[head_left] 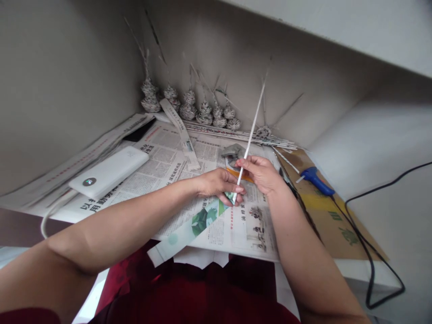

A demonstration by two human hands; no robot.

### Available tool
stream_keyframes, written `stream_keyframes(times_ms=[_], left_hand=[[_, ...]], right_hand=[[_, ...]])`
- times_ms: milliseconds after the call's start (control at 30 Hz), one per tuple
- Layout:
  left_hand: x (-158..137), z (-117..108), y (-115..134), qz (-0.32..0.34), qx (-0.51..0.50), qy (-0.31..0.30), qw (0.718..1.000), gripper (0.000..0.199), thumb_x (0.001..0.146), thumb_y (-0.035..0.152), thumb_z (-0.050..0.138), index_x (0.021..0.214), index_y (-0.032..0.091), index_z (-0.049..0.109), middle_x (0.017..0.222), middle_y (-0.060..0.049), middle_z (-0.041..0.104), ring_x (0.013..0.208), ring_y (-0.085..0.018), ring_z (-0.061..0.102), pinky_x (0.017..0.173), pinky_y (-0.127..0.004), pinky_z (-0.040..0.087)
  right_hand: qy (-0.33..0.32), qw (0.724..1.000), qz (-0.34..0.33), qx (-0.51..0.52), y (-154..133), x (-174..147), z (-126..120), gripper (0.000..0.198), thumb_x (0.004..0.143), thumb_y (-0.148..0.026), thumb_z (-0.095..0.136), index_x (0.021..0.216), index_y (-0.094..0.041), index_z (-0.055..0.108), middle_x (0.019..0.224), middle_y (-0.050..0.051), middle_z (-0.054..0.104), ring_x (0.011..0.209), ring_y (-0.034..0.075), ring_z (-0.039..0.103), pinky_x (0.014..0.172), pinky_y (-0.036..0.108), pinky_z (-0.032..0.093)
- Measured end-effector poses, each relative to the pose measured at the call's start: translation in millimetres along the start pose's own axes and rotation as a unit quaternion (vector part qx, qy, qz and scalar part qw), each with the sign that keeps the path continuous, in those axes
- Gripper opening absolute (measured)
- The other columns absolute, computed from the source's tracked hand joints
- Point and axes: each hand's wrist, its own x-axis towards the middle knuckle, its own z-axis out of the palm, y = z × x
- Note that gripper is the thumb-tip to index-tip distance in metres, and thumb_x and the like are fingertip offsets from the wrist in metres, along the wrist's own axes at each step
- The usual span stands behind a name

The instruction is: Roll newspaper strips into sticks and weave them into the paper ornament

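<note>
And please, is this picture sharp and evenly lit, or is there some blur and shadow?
Head view: right wall brighter, back wall dimmer; head view: the white paper stick blurs towards its far tip; head view: the woven shapes look soft, the left hand clearer.

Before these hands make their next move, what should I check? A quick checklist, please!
1. Left hand holding the white stick's lower end: ok.
2. Right hand gripping the stick higher up: ok.
3. Green-patterned strip meeting the stick at the left fingers: ok.
4. Blue glue gun apart from both hands, on the cardboard: ok.
5. Glue gun's heat: cannot tell.
6. Black cord clear of both hands: ok.
</note>
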Motion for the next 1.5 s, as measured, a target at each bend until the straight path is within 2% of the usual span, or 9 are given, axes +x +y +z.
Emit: stream_keyframes(times_ms=[200,400,567,733,900,1067,1233,1367,1500], left_hand=[[-0.5,0.3,0.6,0.007,-0.003,0.009,1.0,0.034,0.074,0.038,0.069,0.095,0.012,0.067,0.084,-0.01,0.068,0.075,-0.016,0.066,0.067,-0.03,0.054],[0.2,0.6,-0.1,0.003,0.004,0.005,1.0,0.033,0.073,0.039,0.07,0.092,0.013,0.067,0.084,-0.009,0.068,0.075,-0.017,0.066,0.066,-0.031,0.055],[0.3,0.1,0.8,0.014,-0.011,0.041,0.999,0.033,0.072,0.039,0.071,0.092,0.014,0.067,0.084,-0.008,0.068,0.076,-0.017,0.066,0.067,-0.032,0.055],[0.0,1.8,0.9,0.008,0.0,0.034,0.999,0.031,0.072,0.039,0.071,0.089,0.013,0.067,0.081,-0.008,0.068,0.073,-0.017,0.066,0.064,-0.031,0.055],[-0.2,2.0,1.3,0.013,-0.014,0.054,0.998,0.031,0.072,0.038,0.071,0.09,0.013,0.067,0.082,-0.009,0.069,0.072,-0.017,0.066,0.064,-0.031,0.055],[0.1,2.2,1.7,0.008,-0.006,0.049,0.999,0.032,0.071,0.037,0.071,0.09,0.011,0.066,0.081,-0.009,0.068,0.072,-0.017,0.066,0.064,-0.031,0.055],[0.3,1.2,0.9,0.018,-0.01,0.05,0.999,0.031,0.073,0.036,0.07,0.092,0.011,0.066,0.083,-0.01,0.068,0.073,-0.017,0.066,0.064,-0.031,0.055],[0.7,0.8,0.1,0.008,-0.008,0.044,0.999,0.032,0.073,0.037,0.07,0.093,0.012,0.066,0.083,-0.01,0.069,0.069,-0.016,0.066,0.061,-0.03,0.055],[0.7,0.0,-0.3,0.015,-0.014,0.056,0.998,0.033,0.072,0.038,0.071,0.093,0.013,0.066,0.084,-0.01,0.069,0.074,-0.017,0.067,0.063,-0.031,0.056]], right_hand=[[-0.078,0.997,0.001,-0.031,-3.2,-2.5,-1.0,0.03,0.072,-0.046,0.068,0.086,-0.019,0.072,0.095,0.007,0.069,0.091,0.019,0.061,0.079,0.033,0.048],[0.034,0.999,-0.016,-0.02,-2.6,0.4,-1.6,0.026,0.062,-0.042,0.077,0.069,-0.019,0.068,0.076,0.002,0.067,0.068,0.013,0.06,0.066,0.028,0.049],[-0.064,0.998,0.005,-0.006,-3.5,-1.3,-2.3,0.031,0.068,-0.045,0.072,0.084,-0.019,0.071,0.09,0.006,0.068,0.081,0.017,0.062,0.073,0.032,0.05],[0.022,1.0,-0.019,0.0,-1.5,0.8,-2.9,0.026,0.062,-0.042,0.078,0.071,-0.019,0.069,0.081,0.003,0.067,0.075,0.016,0.061,0.068,0.03,0.05],[-0.066,0.998,0.003,0.011,-3.3,-1.0,-1.7,0.029,0.069,-0.043,0.072,0.084,-0.019,0.072,0.09,0.006,0.068,0.08,0.017,0.062,0.074,0.034,0.05],[-0.003,1.0,-0.007,0.026,-2.6,-1.0,-0.6,0.024,0.063,-0.04,0.078,0.071,-0.019,0.069,0.081,0.003,0.067,0.074,0.015,0.061,0.069,0.031,0.05],[-0.069,0.997,0.008,0.018,-3.6,-1.7,-2.2,0.026,0.068,-0.04,0.074,0.083,-0.019,0.072,0.092,0.006,0.068,0.084,0.018,0.063,0.076,0.034,0.05],[0.006,0.999,-0.023,0.036,-3.4,0.2,-3.4,0.019,0.065,-0.036,0.077,0.069,-0.019,0.069,0.078,0.001,0.066,0.075,0.014,0.062,0.07,0.03,0.05],[-0.065,0.998,0.0,0.025,-4.2,-0.2,-5.7,0.024,0.071,-0.039,0.072,0.084,-0.019,0.072,0.09,0.005,0.068,0.082,0.017,0.063,0.074,0.033,0.051]])
